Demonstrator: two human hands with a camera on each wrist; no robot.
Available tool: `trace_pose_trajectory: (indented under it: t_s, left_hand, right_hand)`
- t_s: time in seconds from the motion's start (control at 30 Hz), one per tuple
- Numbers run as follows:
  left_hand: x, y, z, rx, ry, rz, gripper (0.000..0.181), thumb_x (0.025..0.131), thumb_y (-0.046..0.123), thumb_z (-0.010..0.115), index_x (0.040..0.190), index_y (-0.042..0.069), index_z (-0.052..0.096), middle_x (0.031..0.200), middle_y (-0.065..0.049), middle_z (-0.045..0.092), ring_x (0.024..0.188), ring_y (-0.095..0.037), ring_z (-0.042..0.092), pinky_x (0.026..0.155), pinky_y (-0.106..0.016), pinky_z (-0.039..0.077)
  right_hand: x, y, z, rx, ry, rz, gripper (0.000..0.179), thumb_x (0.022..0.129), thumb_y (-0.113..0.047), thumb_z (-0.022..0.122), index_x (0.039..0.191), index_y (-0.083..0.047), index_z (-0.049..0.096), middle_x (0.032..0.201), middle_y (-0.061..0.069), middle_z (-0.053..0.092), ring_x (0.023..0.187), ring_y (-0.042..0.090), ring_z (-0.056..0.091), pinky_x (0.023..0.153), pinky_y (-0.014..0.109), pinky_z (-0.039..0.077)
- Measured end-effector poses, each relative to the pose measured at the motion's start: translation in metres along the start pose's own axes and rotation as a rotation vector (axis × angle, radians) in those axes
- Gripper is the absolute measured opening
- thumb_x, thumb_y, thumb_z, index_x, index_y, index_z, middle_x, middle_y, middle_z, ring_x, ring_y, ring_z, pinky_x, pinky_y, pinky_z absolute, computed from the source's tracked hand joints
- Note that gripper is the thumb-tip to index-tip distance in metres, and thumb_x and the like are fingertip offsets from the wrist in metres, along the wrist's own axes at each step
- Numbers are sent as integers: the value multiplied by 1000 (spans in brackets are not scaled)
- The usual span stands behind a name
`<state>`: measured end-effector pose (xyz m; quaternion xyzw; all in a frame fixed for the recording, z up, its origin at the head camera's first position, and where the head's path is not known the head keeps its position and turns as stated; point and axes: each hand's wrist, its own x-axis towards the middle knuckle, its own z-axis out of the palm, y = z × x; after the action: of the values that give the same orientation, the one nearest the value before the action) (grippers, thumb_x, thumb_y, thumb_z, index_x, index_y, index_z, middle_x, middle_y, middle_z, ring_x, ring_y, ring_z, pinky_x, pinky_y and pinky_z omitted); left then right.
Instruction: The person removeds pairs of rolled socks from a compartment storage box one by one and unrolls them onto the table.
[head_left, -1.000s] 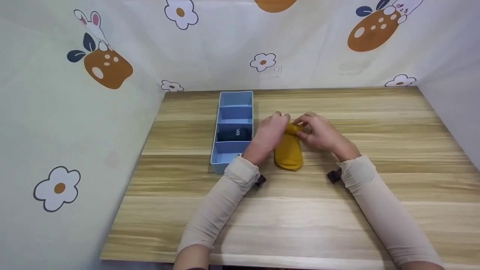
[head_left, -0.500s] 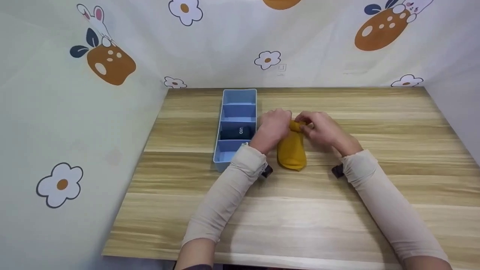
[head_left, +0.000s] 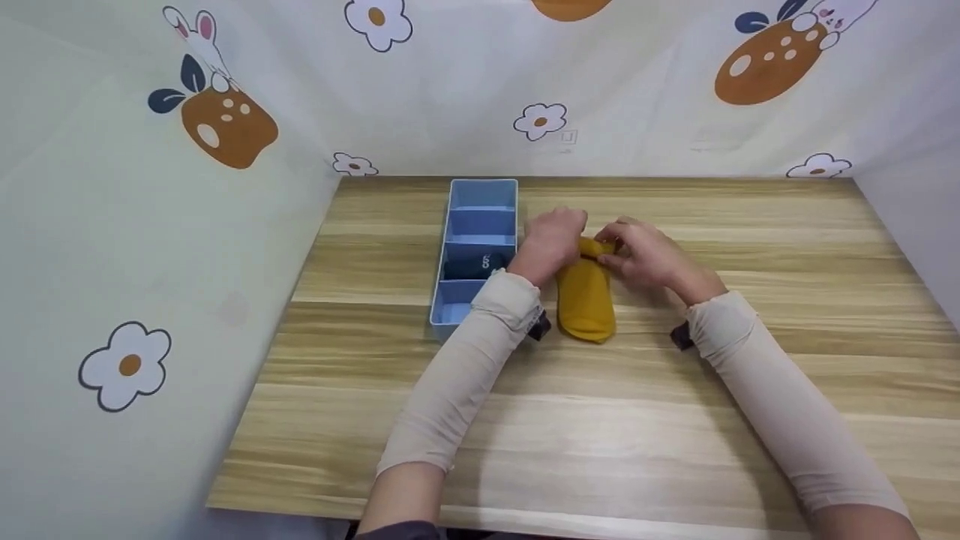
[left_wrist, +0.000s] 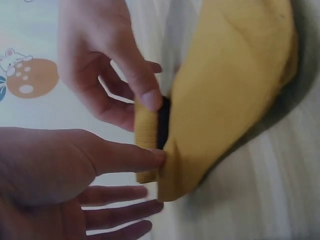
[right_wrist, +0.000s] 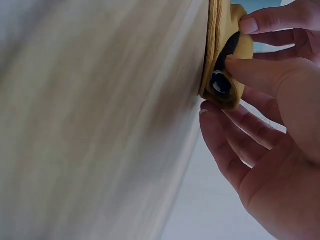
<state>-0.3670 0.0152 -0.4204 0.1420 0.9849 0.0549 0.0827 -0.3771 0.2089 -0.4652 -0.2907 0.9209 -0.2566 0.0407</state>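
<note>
A mustard-yellow sock lies flat on the table, its far end folded over in a ribbed roll. Black material with a pale mark shows inside the roll; I cannot tell what it is. My left hand grips the left side of the folded end, thumb on top of the fabric. From the other side my right hand pinches the same fold between thumb and fingers. In the head view the left fingertips are partly hidden.
A light-blue divided box stands left of the sock, close to my left forearm. One compartment holds a rolled dark sock-like bundle with white lettering. Patterned sheeting encloses the wooden table at the back and sides.
Both hands stay at the sock's far end, their fingers shifting slightly on the fold. A dark line has appeared under the roll. The head view has shifted slightly.
</note>
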Motion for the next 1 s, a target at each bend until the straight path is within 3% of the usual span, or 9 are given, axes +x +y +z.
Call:
trace_pose_trajectory:
  t_s: [0.2, 0.47, 0.63, 0.83, 1.0]
  left_hand:
    - [5, -4, 7, -75, 6, 16, 32, 102, 18, 73, 134, 15, 67, 124, -6, 66, 101, -22, 65, 92, -40, 61]
    - [12, -10, 8, -153, -10, 54, 40, 98, 14, 78, 136, 14, 66, 128, -6, 65, 107, -21, 61, 100, -36, 58]
    - [17, -14, 9, -141, 36, 76, 40, 98, 7, 77, 136, 15, 68, 129, -5, 68, 108, -20, 63, 101, -35, 58]
    - [21, -17, 13, -131, 55, 75, 32, 100, 6, 74, 130, 16, 72, 124, -3, 72, 105, -19, 64, 100, -34, 57]
    - [21, -17, 13, -141, 51, 66, 32, 99, 9, 75, 130, 15, 71, 123, -4, 73, 105, -20, 65, 98, -36, 58]
  right_hand:
    - [2, 1, -4, 2, -19, 32, 28, 106, -9, 67, 132, -1, 59, 117, 24, 75, 108, 39, 72, 98, 59, 57]
    - [6, 5, -7, 23, -2, 73, 19, 104, -6, 66, 122, 1, 67, 128, 24, 67, 116, 42, 70, 103, 58, 57]
    - [8, 6, -9, -5, 24, 82, 19, 102, -8, 71, 117, 3, 72, 121, 22, 65, 111, 40, 70, 99, 56, 58]
    - [10, 7, -8, -7, -21, 83, 32, 96, -13, 82, 121, 1, 70, 117, 20, 71, 105, 35, 69, 97, 54, 58]
    - [9, 6, -7, 1, -8, 79, 32, 100, -9, 73, 130, -1, 63, 116, 22, 76, 106, 37, 72, 98, 57, 56]
